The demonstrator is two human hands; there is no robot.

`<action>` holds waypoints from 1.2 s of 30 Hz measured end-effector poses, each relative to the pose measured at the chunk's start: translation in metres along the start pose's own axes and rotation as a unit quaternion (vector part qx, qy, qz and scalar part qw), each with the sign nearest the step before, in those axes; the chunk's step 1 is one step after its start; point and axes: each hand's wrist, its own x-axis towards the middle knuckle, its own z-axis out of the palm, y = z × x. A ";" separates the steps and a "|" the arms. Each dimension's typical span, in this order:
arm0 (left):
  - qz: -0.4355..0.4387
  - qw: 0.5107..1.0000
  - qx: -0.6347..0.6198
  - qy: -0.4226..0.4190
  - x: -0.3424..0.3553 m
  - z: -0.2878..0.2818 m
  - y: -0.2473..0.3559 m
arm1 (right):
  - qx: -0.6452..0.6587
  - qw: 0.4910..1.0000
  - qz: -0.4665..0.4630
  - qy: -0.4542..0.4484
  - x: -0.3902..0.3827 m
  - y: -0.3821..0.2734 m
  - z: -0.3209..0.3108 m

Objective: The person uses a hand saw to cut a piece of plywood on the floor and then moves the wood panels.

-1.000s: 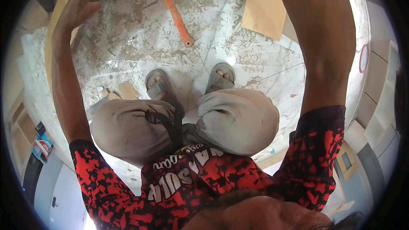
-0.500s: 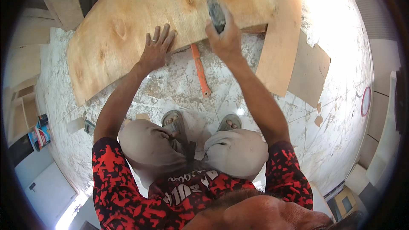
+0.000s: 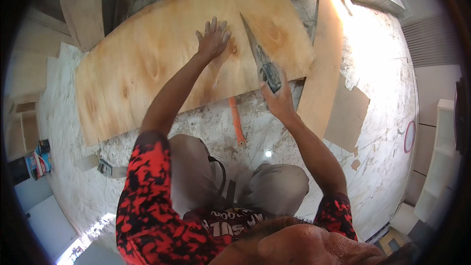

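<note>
A wide, pale plywood sheet (image 3: 162, 54) lies across in front of me, with a long cut running in from its near edge. My left hand (image 3: 214, 40) rests flat on the sheet, left of the cut, fingers spread and nothing in them. At the near end of the cut, my right hand (image 3: 278, 95) is wrapped round the dark, worn handle of a hand saw (image 3: 269, 72). The saw's blade lies along the cut and points away from me; how deep it sits cannot be seen. An orange tool handle (image 3: 237, 122) sticks out from under the sheet's near edge.
A long plywood strip (image 3: 321, 59) and a torn flat piece (image 3: 347, 113) lie to the right. On the stained tile floor at left are a dark-handled tool (image 3: 109, 169) and a pale container (image 3: 87, 162). A curved panel (image 3: 81, 10) stands at far left. White shelving (image 3: 435, 167) is far right.
My left hand has moved off the near edge, farther onto the sheet. The saw and right hand have come nearer me along the cut. The whole view has tilted farther outward.
</note>
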 end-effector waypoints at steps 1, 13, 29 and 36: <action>-0.033 0.999 -0.008 0.010 0.019 0.005 0.010 | 0.008 0.999 0.043 -0.029 0.000 0.002 -0.009; -0.040 0.988 0.146 0.026 0.042 0.025 0.037 | -0.090 0.990 0.107 0.023 0.003 -0.020 0.008; -0.042 0.987 0.157 0.003 0.053 0.028 0.043 | -0.057 0.960 0.267 -0.071 0.041 -0.066 -0.023; -0.043 0.989 0.142 -0.016 0.050 0.028 0.047 | 0.041 0.977 0.206 -0.023 -0.001 -0.035 -0.017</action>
